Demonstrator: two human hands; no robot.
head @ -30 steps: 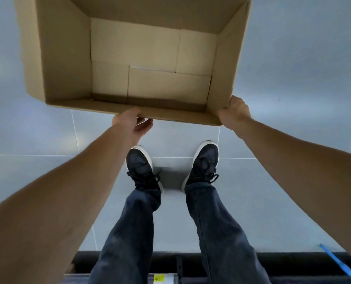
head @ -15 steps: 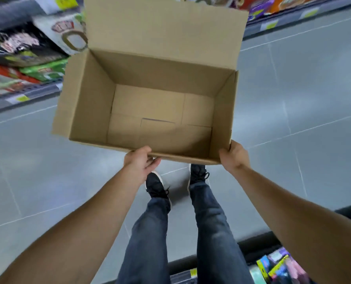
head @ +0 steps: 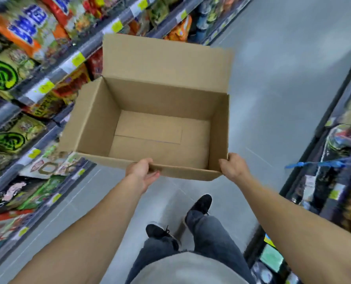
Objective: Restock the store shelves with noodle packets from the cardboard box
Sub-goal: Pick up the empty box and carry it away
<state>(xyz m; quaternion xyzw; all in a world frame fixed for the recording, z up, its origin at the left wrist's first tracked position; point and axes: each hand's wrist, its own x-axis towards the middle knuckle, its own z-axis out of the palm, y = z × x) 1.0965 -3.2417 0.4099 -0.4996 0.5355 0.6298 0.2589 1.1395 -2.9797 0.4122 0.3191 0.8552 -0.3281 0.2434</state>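
I carry an open brown cardboard box (head: 92,121) in front of me at waist height. Its inside is bare cardboard with no packets in it. My left hand (head: 143,173) grips the near rim, thumb on top and fingers under the edge. My right hand (head: 233,168) grips the near right corner. Noodle packets (head: 25,31) in orange, green and red fill the shelves on the left.
The shelf rack (head: 47,78) with yellow price tags runs along the left of the aisle. A dark rack (head: 334,181) with goods and a blue strap (head: 322,163) stands on the right. Grey tiled floor (head: 277,68) stretches ahead. My legs and black shoes (head: 201,203) are below the box.
The view has swung from looking down at the floor to looking along the aisle. The box stays in both hands and now points down the aisle; my feet are in mid-step.
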